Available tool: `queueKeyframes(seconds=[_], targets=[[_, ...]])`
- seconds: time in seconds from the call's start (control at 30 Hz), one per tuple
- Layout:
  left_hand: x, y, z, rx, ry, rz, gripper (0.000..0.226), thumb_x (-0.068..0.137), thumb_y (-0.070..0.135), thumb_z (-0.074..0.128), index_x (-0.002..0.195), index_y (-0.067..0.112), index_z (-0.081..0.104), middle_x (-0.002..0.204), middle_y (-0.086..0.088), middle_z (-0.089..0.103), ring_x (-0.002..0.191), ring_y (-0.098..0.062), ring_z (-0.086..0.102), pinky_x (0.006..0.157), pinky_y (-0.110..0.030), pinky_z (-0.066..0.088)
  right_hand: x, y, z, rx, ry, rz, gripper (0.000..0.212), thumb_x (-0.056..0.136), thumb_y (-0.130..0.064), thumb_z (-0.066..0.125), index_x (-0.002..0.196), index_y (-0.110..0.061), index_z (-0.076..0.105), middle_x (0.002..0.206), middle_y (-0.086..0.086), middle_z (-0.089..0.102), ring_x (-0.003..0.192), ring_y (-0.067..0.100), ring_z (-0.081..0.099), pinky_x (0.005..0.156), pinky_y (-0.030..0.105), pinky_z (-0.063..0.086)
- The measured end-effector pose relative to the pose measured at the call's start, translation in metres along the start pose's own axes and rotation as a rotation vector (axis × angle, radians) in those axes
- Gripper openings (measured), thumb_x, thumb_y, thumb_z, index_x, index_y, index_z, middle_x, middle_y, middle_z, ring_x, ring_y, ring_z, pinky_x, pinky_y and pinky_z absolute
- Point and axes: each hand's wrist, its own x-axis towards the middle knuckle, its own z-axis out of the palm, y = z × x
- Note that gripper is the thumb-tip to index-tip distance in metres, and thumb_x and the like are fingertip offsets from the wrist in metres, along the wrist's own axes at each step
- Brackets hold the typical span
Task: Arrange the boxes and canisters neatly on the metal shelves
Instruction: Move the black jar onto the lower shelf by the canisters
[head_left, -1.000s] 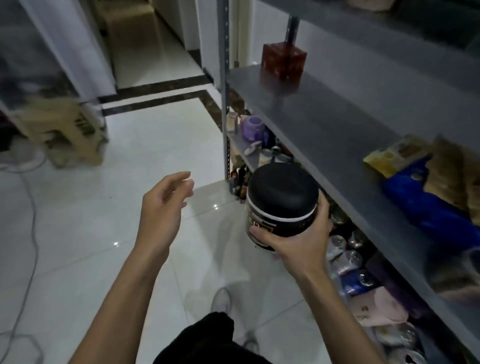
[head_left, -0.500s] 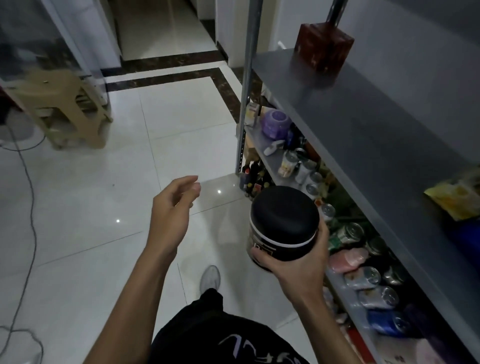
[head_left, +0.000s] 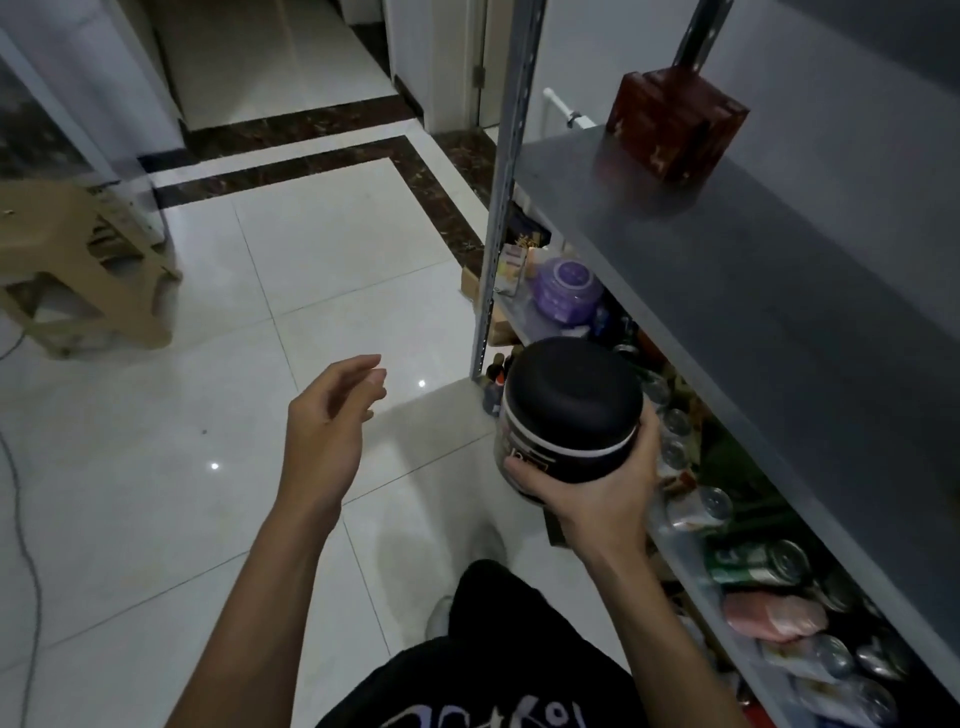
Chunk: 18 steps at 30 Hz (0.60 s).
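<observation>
Black-lidded canister (head_left: 571, 410): upright, just in front of the grey metal shelf (head_left: 727, 291), below its edge. My right hand (head_left: 602, 499) wraps its base; left hand (head_left: 327, 431) loose, empty. I advise lifting it clear, then seating it square.

Beige stool (head_left: 62, 228) on white tile floor (head_left: 311, 260) — dark marble border (head_left: 291, 169) beyond.

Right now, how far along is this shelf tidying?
Early, it seems. Done: one dark red square box stands on the grey metal shelf. In hand: the right hand grips a round black canister with a white band, off the shelf; the left hand is empty. Left: placing it, and the lower shelf's cans lie jumbled.
</observation>
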Motion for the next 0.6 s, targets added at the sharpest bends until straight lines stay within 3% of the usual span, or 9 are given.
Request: queueKeyframes(seconds=[0.13, 0.27, 0.6], targets=[[0.047, -0.005, -0.015, -0.013, 0.061, -0.034, 0.018, 0.096, 0.022, 0.058, 0.11, 0.022, 0.07, 0.106, 0.002, 0.071, 0.098, -0.014, 0.068, 0.09, -0.035, 0.053, 0.058, -0.005, 0.051, 0.012, -0.034, -0.039, 0.115, 0.044, -0.002, 0.098, 0.139, -0.024, 0.036, 0.126, -0.021, 0.047, 0.111, -0.019, 0.049, 0.087, 0.001, 0.04], [0.103, -0.005, -0.023, -0.014, 0.108, -0.053, 0.016, 0.096, 0.02, 0.057, 0.107, 0.023, 0.069, 0.105, 0.001, 0.071, 0.097, -0.014, 0.068, 0.09, -0.035, 0.053, 0.124, -0.004, 0.104, 0.033, -0.064, -0.043, 0.116, 0.045, -0.005, 0.098, 0.14, -0.027, 0.035, 0.129, -0.017, 0.048, 0.112, -0.018, 0.049, 0.087, 0.001, 0.041], [0.283, 0.03, -0.021, 0.042, 0.133, -0.022, 0.017, 0.097, 0.019, 0.058, 0.109, 0.021, 0.069, 0.104, 0.001, 0.071, 0.098, -0.015, 0.067, 0.093, -0.04, 0.053, 0.279, -0.015, 0.217, 0.054, -0.079, -0.088, 0.117, 0.046, -0.008, 0.099, 0.144, -0.014, 0.035, 0.133, -0.008, 0.048, 0.123, -0.005, 0.047, 0.1, 0.009, 0.039]])
